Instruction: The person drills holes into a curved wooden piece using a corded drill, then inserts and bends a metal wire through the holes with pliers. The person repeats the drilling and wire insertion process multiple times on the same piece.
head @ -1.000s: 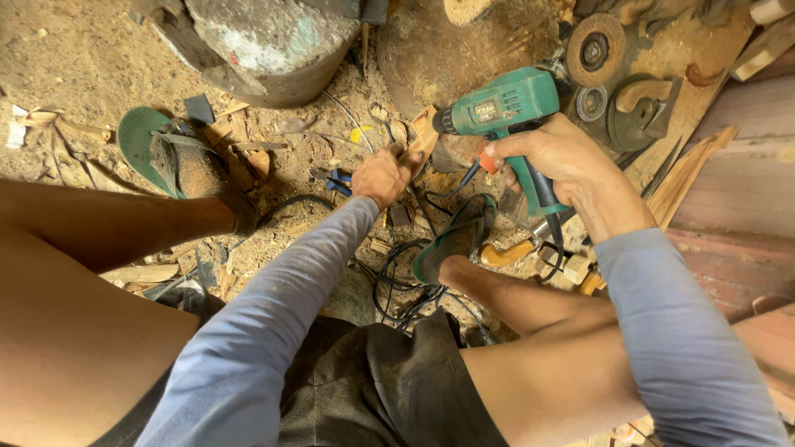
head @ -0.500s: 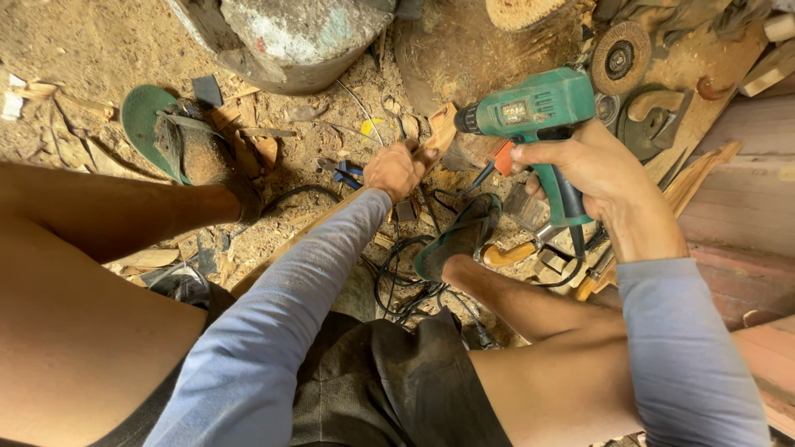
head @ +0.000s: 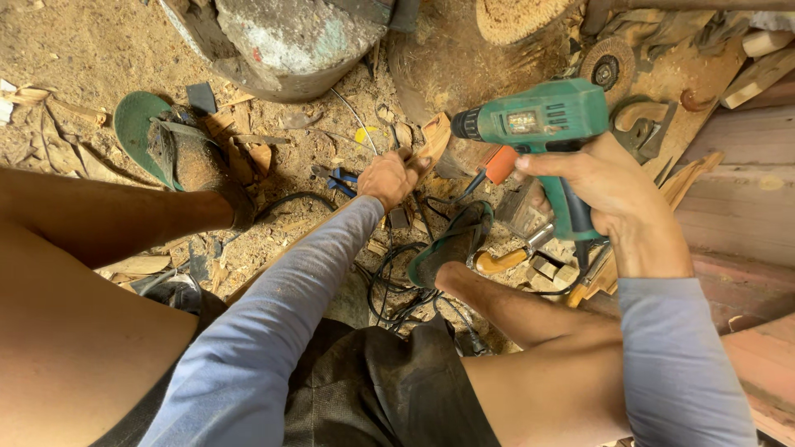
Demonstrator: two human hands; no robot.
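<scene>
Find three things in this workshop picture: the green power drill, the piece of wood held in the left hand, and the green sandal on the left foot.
green power drill [head: 546, 116], head view, on its motor housing.
piece of wood [head: 435, 141], head view, on its upper end.
green sandal [head: 134, 128], head view, on the bare sole.

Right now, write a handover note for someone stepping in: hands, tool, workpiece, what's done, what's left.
Right hand: grips the green power drill, raised off the ground, chuck pointing left.
Left hand: reaches down and holds a small wood piece on the sawdust floor.
Nearby: blue-handled pliers, black cable, orange-handled tool.
Done: drill and wood in hand.
Left: the drill tip is not on the wood; no hole can be seen.
</scene>
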